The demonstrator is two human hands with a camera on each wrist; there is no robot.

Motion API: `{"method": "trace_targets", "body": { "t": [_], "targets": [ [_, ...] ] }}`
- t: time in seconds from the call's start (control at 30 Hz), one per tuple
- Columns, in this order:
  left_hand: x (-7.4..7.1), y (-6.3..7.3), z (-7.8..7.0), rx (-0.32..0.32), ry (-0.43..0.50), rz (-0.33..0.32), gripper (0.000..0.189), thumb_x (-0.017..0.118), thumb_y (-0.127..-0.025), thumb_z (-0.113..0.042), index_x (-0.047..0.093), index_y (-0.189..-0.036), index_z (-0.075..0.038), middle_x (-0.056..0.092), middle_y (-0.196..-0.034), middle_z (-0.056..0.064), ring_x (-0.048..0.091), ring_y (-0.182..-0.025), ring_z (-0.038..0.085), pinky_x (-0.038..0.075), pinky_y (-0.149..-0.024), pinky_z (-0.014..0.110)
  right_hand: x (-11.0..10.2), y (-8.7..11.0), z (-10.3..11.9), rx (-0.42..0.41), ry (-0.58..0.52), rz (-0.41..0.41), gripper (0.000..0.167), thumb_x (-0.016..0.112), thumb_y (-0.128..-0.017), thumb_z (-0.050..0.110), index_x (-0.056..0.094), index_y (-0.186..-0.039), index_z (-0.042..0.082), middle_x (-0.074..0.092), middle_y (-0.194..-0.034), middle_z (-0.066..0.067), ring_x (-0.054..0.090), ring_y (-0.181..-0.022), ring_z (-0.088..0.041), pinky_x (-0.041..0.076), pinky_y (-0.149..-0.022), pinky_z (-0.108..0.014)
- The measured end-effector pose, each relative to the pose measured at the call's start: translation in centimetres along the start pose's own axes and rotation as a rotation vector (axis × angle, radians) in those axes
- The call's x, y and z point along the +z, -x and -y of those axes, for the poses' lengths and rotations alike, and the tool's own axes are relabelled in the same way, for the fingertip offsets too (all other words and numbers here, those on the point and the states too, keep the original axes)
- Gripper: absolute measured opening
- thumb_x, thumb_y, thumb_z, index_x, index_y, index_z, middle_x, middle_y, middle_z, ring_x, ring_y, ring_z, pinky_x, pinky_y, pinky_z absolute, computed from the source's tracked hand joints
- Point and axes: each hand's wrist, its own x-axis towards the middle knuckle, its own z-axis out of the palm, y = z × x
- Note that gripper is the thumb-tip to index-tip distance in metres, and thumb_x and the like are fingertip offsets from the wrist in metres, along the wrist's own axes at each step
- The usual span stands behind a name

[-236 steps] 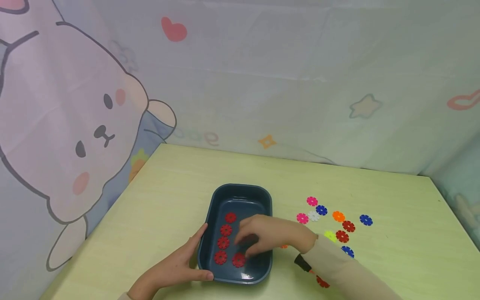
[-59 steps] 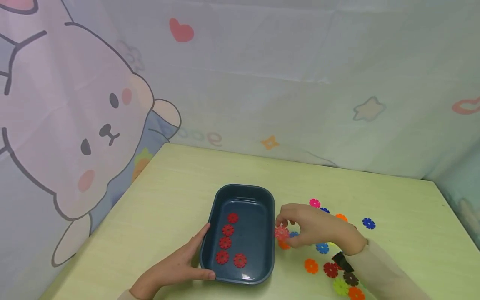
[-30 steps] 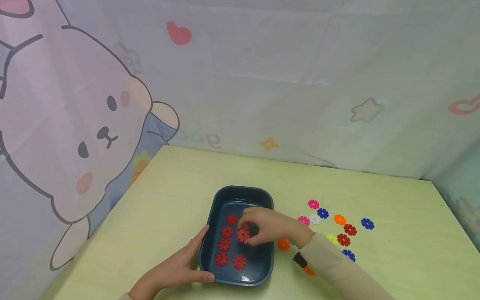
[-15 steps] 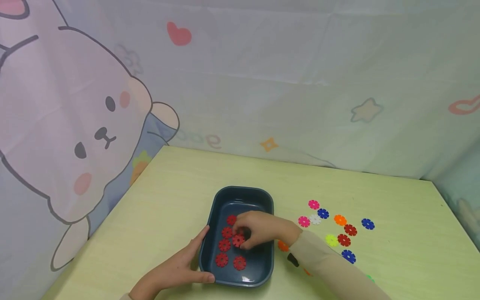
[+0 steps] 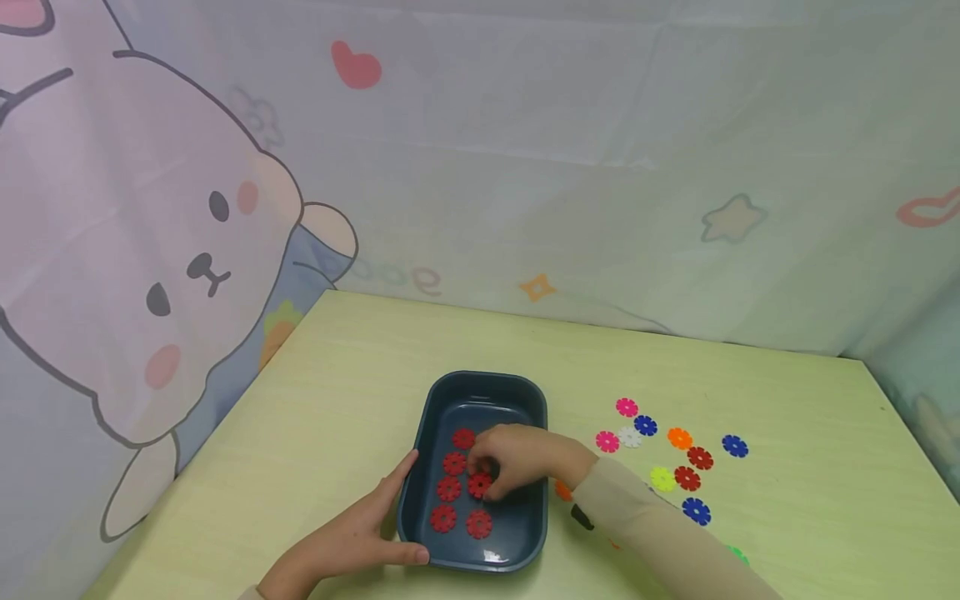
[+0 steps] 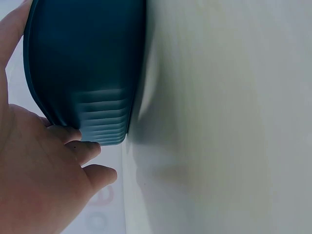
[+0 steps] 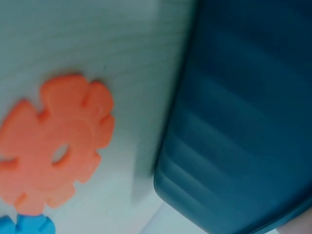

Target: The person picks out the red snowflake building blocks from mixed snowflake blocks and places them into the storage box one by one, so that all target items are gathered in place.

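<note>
In the head view, my left hand (image 5: 356, 529) rests against the left side and near corner of a dark blue tray (image 5: 408, 500), thumb spread from the fingers. The left wrist view shows those fingers (image 6: 83, 151) touching the tray's outer wall. My right hand (image 5: 517, 458) reaches over the tray's right rim, thumb and fingertips pinching a red notched snowflake disc (image 5: 480, 485) low at the tray floor. Left of it runs a column of several red discs (image 5: 449, 488); another red disc (image 5: 479, 524) lies nearer me. The right wrist view barely shows that hand.
Loose discs lie on the pale table (image 5: 360, 375) right of the tray, including pink (image 5: 627, 407), white (image 5: 630, 437), dark red (image 5: 687, 478), yellow (image 5: 663, 479) and blue (image 5: 696, 511). An orange disc (image 7: 53, 146) sits close beside the tray. A printed curtain (image 5: 487, 167) hangs behind.
My right hand brought a red disc from beside the tray's right edge into the tray, then lowered it slightly leftward and nearer me. My left hand has stayed at the tray.
</note>
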Motion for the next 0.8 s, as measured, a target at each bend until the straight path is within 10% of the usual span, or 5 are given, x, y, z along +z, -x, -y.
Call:
{"method": "trace_targets", "body": {
  "t": [0.8],
  "targets": [
    [-0.13, -0.05, 0.05, 0.013, 0.005, 0.004, 0.111, 0.079, -0.08, -0.031, -0.001, -0.156, -0.02, 0.003, -0.162, 0.013, 0.004, -0.147, 0.037, 0.015, -0.111, 0.064, 0.19, -0.53, 0.12, 0.041, 0.04, 0.057, 0.024, 0.08, -0.078, 0.02, 0.072, -0.1, 0.018, 0.056, -0.071, 0.012, 0.049, -0.066, -0.002, 0.042, -0.06, -0.017]
  ]
}}
